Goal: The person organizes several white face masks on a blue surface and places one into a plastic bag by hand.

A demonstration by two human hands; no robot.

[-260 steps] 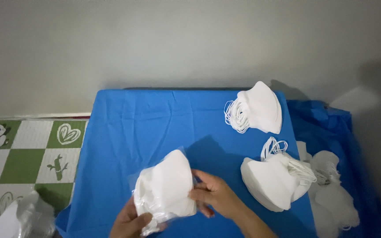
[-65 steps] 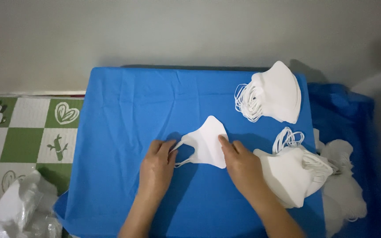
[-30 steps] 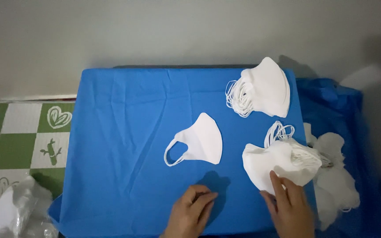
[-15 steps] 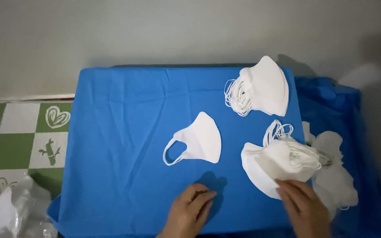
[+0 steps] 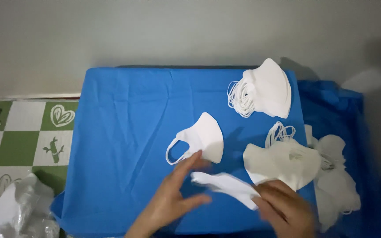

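The mask (image 5: pixel 225 187) is hanging low over the blue desk (image 5: pixel 124 114), pinched at its right end by the right hand (image 5: pixel 283 211), while the left hand (image 5: pixel 173 200) is reaching toward it with fingers spread, gripping nothing. Since the grip is only taking one edge, the limp mask could be slipping free or dragging the single mask (image 5: pixel 201 141) lying just above out of place. Half a second ago the right hand was resting on the near pile (image 5: pixel 283 161) and held no mask.
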